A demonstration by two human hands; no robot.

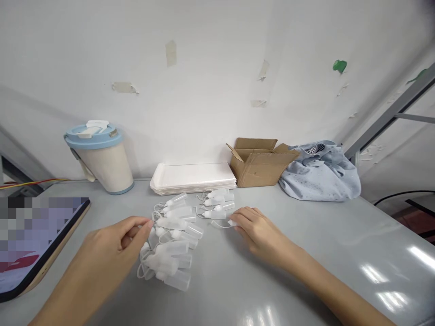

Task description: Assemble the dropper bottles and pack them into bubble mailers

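Head view: bottles lying in a loose heap [175, 244] on the grey desk [306, 253], midway between both hands; taken as the landmark for all places below.
Heap make-up: small translucent squeeze bottles with white nozzle tips, thin looped tethers trailing from the caps; near cluster toward the body, smaller far cluster [217, 204] beyond it toward the wall.
Long axes: mostly across the desk, tilted slightly, nozzles pointing left, bases pointing right.
Left hand [112, 251]: just left of the heap, fingers curled, thumb and forefinger pinched together at the heap's upper-left edge; seems to nip a tether or cap there, though too small to tell for sure.
Right hand [260, 231]: right of the heap, palm down, fingers loosely spread and resting on the desk; fingertips touching a lone white cap [232, 222] with its loop, grip released, nothing clasped.
Nearer hand: left, at the near cluster; right nearer to the far cluster.
Direction from the grip: near cluster lies rightward of the left pinch; far cluster lies leftward and away from the right fingertips.
Behind the heap: stack of white trays [193, 177] by the wall.
Behind and left: lidded jug [102, 156].
Behind and right: open cardboard box [260, 164], then crumpled blue cloth [321, 174].
Far left: tablet [34, 244] at the desk edge.
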